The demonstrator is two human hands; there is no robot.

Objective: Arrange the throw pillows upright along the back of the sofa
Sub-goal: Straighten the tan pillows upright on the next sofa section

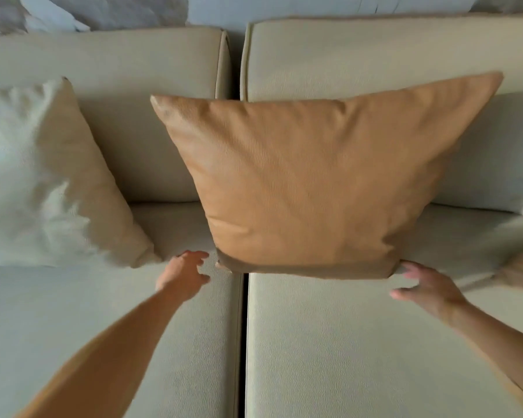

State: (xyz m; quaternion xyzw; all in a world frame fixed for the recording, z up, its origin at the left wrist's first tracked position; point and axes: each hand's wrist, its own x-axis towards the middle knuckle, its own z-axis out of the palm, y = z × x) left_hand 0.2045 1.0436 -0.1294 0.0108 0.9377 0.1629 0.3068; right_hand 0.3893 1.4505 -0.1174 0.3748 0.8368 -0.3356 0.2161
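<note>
Beige leather covers the sofa (344, 342). A tan pillow (314, 182) stands upright against its back, straddling the seam between the seat cushions. A cream pillow (52, 182) leans left of the tan one. Both hands hover released, fingers spread: left hand (183, 274) by its lower left corner, right hand (429, 289) by its lower right.

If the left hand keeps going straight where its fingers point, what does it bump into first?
Probably the tan pillow. The left hand is open, its fingers aimed at the pillow's lower left corner, with only a small gap of sofa seat between. Depth is hard to judge, so it could skim just beside that corner.
</note>
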